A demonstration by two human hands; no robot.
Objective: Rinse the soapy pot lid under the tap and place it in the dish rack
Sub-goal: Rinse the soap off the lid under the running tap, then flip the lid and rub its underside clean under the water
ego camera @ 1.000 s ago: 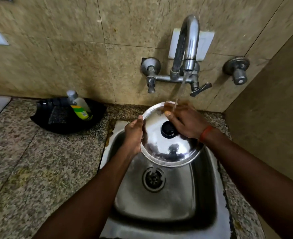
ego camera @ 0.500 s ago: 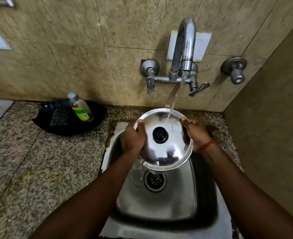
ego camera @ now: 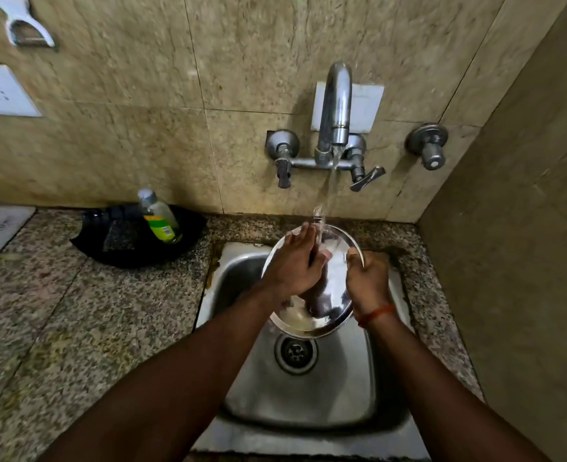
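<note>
The pot lid (ego camera: 337, 288) is held in the air above the steel sink (ego camera: 309, 401), tilted, with its far edge raised under the tap (ego camera: 335, 108) and its near edge low over the drain (ego camera: 295, 351). A thin stream of water (ego camera: 329, 188) falls from the spout and strikes the far part of the lid, just beside the left fingertips.

The left hand (ego camera: 295, 261) lies flat across the left half of the lid, fingers straight and pressed against the shiny metal, grasping nothing. The right hand (ego camera: 367, 281) clasps the lid's right rim, fingers curled round the edge, thumb on the side facing the camera. A red thread band (ego camera: 375, 314) circles the right wrist. The lid's knob does not show, so I cannot tell which face is up.

On the speckled stone table (ego camera: 58, 311), to the left of the sink, a black tray (ego camera: 135, 251) sits against the wall, and a clear bottle with a green label (ego camera: 160, 218) leans in it. A round valve (ego camera: 429, 146) is fixed to the tiled wall right of the tap, and a white socket plate (ego camera: 2, 91) at far left.
</note>
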